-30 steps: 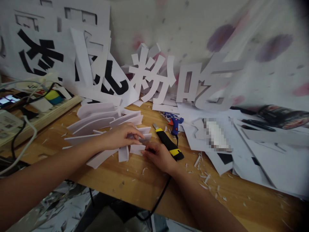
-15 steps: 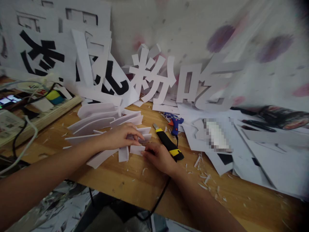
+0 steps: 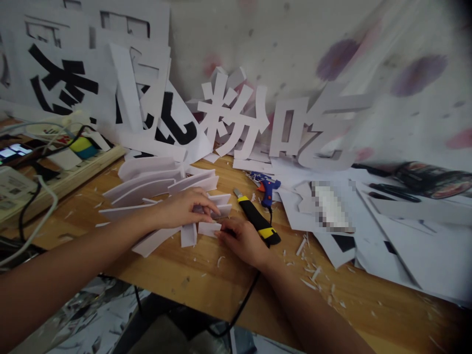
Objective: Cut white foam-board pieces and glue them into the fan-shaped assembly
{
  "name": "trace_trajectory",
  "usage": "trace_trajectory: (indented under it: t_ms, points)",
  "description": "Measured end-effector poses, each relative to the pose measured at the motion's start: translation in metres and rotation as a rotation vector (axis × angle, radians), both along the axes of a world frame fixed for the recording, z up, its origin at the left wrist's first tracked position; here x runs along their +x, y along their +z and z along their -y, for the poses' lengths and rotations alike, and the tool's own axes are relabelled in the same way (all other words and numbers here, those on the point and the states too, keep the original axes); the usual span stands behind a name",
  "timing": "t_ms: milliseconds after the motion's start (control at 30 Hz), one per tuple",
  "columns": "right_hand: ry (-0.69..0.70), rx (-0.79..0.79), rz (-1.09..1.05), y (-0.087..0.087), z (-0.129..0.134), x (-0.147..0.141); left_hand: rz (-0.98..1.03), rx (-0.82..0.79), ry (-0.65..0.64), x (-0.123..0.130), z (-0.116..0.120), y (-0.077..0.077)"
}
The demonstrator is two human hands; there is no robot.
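Observation:
A white foam-board letter (image 3: 143,187) with upright side walls lies on the wooden table (image 3: 177,275), partly covered by my left forearm. At its near right side stands a small white foam strip (image 3: 208,229). My right hand (image 3: 243,241) pinches the strip's right end between thumb and fingers. My left hand (image 3: 190,206) rests over the letter, fingers bent and closed at the strip's upper edge; the exact contact there is hidden. A black and yellow utility knife (image 3: 256,216), blade out, lies just beyond my right hand.
A blue glue gun (image 3: 270,189) with a black cord lies behind the knife. Finished white letters (image 3: 239,118) lean against the covered wall. Foam sheets (image 3: 391,236) spread at the right, offcuts scattered nearby. A power strip with cables (image 3: 44,182) lies left.
Almost nothing differs. Both hands stay at the small foam strip, with only a very slight shift of the right fingers.

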State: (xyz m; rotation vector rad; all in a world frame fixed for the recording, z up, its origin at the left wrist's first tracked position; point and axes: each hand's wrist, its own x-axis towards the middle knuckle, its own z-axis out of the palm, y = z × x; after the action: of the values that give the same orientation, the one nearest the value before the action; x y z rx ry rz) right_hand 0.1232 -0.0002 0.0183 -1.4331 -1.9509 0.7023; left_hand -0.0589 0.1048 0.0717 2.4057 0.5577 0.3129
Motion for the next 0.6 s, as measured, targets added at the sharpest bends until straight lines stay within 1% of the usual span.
trace_trajectory:
  t_ms: [267, 433, 600]
  points:
    - [0.026, 0.018, 0.055, 0.003, -0.001, 0.002, -0.015, 0.042, -0.057, 0.000, 0.001, 0.001]
    - [0.037, 0.009, 0.080, 0.004, -0.001, 0.002, 0.002, 0.046, -0.062, 0.000, 0.001, 0.000]
    - [0.068, -0.063, 0.140, 0.010, 0.003, 0.009, 0.012, 0.040, -0.062, -0.001, 0.000, -0.003]
